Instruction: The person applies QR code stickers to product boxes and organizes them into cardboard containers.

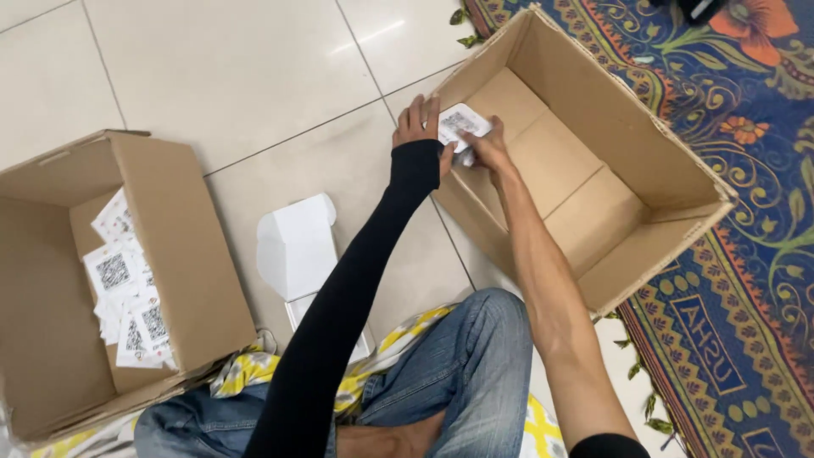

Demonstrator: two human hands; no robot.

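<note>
Both my hands meet over the near rim of a large open cardboard box on the right. My left hand, in a black sleeve, and my right hand together hold a small white packet with a square black-and-white code on it. The packet hangs just inside the box's near-left corner. The box's brown bottom looks bare.
A second open cardboard box lies on its side at the left, holding several white code-printed packets. An open white carton lies on the pale tiled floor between the boxes. A patterned blue rug runs under the right box. My jeans-clad knee is below.
</note>
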